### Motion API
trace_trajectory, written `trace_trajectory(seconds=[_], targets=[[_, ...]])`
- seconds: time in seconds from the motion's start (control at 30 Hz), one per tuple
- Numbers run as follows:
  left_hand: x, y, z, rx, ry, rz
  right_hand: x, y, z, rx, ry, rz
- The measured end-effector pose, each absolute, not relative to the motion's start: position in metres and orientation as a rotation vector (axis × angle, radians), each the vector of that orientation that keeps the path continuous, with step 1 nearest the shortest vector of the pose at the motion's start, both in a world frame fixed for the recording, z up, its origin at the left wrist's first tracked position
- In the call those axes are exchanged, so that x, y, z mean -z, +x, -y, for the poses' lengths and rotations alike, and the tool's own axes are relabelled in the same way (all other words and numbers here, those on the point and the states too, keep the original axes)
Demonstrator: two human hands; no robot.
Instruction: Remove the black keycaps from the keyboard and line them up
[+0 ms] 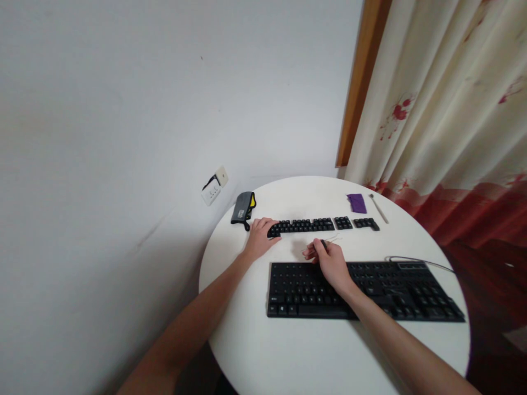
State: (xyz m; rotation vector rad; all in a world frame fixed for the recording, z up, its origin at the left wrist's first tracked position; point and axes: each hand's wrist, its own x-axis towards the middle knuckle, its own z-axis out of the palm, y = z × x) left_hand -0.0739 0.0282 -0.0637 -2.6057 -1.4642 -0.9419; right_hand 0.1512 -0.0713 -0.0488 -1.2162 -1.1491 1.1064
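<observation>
Loose black keycaps [302,225] are laid out in grouped rows across the white table. At the left end of these rows rests my left hand [260,233], with fingers and thumb apart around the end keycaps. My right hand [328,257] is closed over the upper edge of a black keyboard [395,293]. Between its fingers is a small dark-handled keycap puller [324,244]. Thin wires stick out from it; the fingers hide much of the rest. Keycaps still sit on the lower left of the keyboard, while its upper left rows look bare.
A grey pouch [242,208] with a yellow patch lies at the table's [263,351] left rim. Toward the back right are a purple cloth [357,203] and a thin brush-like stick [379,209]. The keyboard's cable [420,259] runs over the right edge. A wall stands close on the left.
</observation>
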Motion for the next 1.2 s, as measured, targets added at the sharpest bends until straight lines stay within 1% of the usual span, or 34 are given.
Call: trace_trajectory(seconds=[0.47, 0.6, 0.7, 0.83, 0.9, 1.0, 1.1, 1.2], targets=[[0.065, -0.074, -0.027, 0.972, -2.566, 1.504, 0.049, 0.152, 0.072, -1.09, -1.227, 1.186], [0.064, -0.073, -0.026, 0.979, -2.566, 1.503, 0.042, 0.154, 0.075, -0.961, -1.285, 1.375], [0.06, -0.071, -0.023, 1.017, -2.59, 1.471, 0.031, 0.154, 0.084, -0.938, -1.226, 1.597], [0.053, -0.064, -0.01, 1.114, -2.864, 1.295, 0.019, 0.15, 0.097, -0.926, -1.088, 1.856], [0.052, -0.058, -0.001, 1.051, -3.086, 1.172, 0.017, 0.148, 0.101, -0.917, -1.058, 1.956], [0.051, -0.048, 0.011, 0.838, -3.303, 1.011, 0.02, 0.147, 0.103, -0.882, -1.05, 2.06], [0.05, -0.042, 0.018, 0.642, -3.389, 0.951, 0.022, 0.148, 0.102, -0.855, -1.06, 2.118], [0.047, -0.04, 0.021, 0.559, -3.427, 0.964, 0.021, 0.151, 0.103, -0.871, -1.011, 2.177]])
